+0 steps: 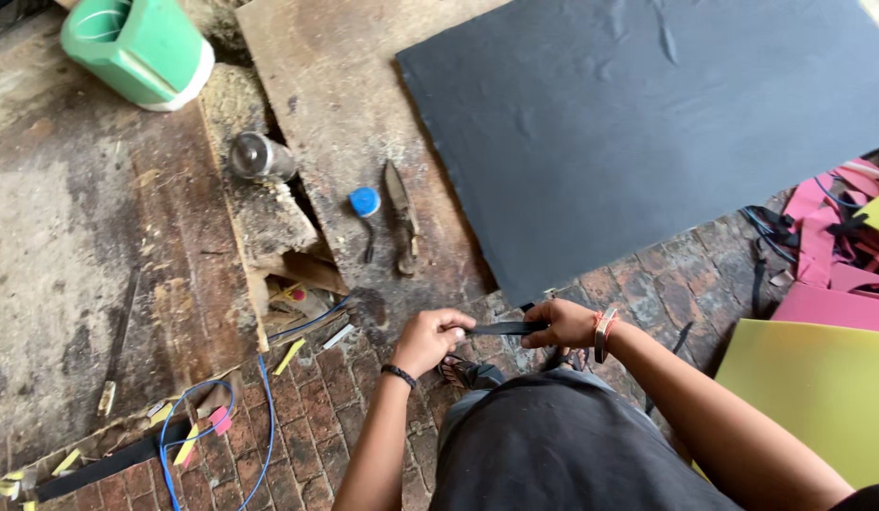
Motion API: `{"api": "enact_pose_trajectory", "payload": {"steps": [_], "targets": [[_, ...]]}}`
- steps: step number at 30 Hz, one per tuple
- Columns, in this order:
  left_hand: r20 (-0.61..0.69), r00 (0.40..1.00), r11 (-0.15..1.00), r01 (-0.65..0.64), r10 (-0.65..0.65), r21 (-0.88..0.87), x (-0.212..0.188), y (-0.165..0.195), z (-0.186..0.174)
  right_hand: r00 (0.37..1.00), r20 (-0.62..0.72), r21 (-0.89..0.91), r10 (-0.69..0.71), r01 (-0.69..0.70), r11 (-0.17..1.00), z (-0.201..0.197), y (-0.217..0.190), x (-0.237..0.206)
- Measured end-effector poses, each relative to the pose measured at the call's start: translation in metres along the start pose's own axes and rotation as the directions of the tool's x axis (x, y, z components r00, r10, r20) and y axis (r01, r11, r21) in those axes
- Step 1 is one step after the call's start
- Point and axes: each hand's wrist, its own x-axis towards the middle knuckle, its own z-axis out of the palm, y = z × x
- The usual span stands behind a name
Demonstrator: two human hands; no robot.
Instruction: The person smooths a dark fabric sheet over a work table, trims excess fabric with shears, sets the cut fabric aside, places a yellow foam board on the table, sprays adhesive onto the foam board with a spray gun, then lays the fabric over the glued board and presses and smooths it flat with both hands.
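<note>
A narrow black strip (504, 328) is stretched between my two hands, just above my knees. My left hand (430, 339) pinches its left end; a dark band circles that wrist. My right hand (562, 324) grips the right end; an orange bangle sits on that wrist. A large black sheet (648, 123) lies flat on the floor just beyond my hands. A worn knife (402, 218) rests on a wooden board (335, 104) ahead of my left hand, beside a small blue cap (365, 201).
A green container (137, 47) lies tipped at the top left. A metal tin (259, 156) sits on the board's edge. Pink offcuts (827, 246) and a yellow sheet (818, 388) lie at the right. A blue wire (212, 426) loops over the brick floor at the lower left.
</note>
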Motion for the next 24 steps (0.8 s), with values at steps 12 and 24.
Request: {"api": "enact_pose_trajectory", "payload": {"steps": [12,24], "targets": [[0.270,0.962,0.884,0.097,0.033,-0.457,0.011,0.071,0.124,0.834,-0.498,0.168,-0.239,0.363,0.916,-0.063,0.102,-0.074],[-0.002,0.927,0.819,-0.331,0.376,0.469,0.044,0.216,0.257,0.903,-0.411,0.342,-0.123,0.278,0.898,-0.083,0.148,-0.191]]}}
